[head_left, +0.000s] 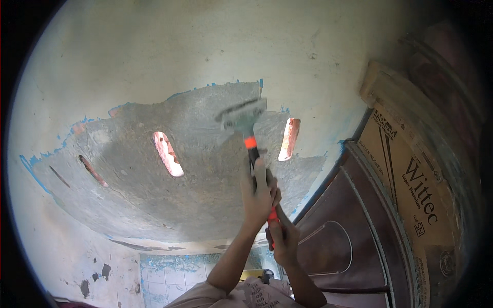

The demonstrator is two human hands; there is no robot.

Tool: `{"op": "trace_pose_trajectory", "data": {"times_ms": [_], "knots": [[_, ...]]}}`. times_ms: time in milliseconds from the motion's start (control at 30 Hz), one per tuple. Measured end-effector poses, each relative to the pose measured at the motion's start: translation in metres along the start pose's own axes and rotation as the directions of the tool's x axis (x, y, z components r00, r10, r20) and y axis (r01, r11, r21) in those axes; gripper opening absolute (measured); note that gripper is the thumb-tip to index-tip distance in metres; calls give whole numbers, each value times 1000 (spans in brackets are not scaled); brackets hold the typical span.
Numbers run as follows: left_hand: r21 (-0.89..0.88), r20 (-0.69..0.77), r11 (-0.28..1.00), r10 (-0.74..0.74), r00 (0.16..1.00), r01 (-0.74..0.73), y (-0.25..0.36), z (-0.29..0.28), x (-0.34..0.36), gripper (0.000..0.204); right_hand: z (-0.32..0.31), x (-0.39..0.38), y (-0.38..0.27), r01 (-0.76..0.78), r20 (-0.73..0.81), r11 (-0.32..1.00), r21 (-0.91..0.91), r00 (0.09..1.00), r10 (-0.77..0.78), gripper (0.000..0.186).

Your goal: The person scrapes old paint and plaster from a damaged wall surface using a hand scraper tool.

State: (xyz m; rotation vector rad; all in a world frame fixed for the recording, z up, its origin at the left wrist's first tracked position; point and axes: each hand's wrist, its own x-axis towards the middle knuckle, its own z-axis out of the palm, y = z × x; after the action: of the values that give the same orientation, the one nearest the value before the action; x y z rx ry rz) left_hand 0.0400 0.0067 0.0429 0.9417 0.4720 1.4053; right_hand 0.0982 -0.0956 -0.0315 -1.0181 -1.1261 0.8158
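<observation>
Both hands grip a long-handled scraper (pixel 250 142) with a black and red-orange handle and a wide grey head, slightly blurred. My left hand (pixel 258 195) is closed around the upper handle, its thumb lying along it. Lower down, my right hand (pixel 283 237) is wrapped round the red end of the handle. The scraper's head is over the bare grey patch (pixel 205 205) of the wall, near its upper edge; whether the blade touches the surface I cannot tell. Pale paint (pixel 179 51) with ragged blue edges surrounds that patch.
Narrow slots pierce the wall, among them a bright one (pixel 168 154) left of the scraper and another slot (pixel 289 139) to its right. A dark brown panelled door (pixel 334 220) stands at right, beneath a printed cardboard sheet (pixel 395 169). White tiles (pixel 164 277) show low down.
</observation>
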Motion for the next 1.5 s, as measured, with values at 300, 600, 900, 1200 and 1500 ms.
{"op": "trace_pose_trajectory", "data": {"times_ms": [300, 600, 900, 1200, 1500], "knots": [[3, -11, 1000, 7, 1000, -7, 3, 11, 10, 35, -2, 12, -10, -69, 10, 994, 88, 998, 68, 55], [94, -37, 993, -61, 997, 65, -1, 2, -4, 35, -4, -6, 3, -187, 102, 965, 181, 980, 171, 60], [114, -65, 990, -73, 995, 80, -5, 3, -6, 34, -16, -4, 15, -185, 178, 980, 67, 969, 171, 61], [187, -101, 981, -22, 995, 41, -10, 10, -8, 33, -27, -6, 26, -174, 256, 979, 103, 956, 143, 60], [242, -201, 970, 42, 979, 8, -13, 25, -6, 34, -41, 6, 18, -196, 303, 971, 139, 942, 147, 59]]}}
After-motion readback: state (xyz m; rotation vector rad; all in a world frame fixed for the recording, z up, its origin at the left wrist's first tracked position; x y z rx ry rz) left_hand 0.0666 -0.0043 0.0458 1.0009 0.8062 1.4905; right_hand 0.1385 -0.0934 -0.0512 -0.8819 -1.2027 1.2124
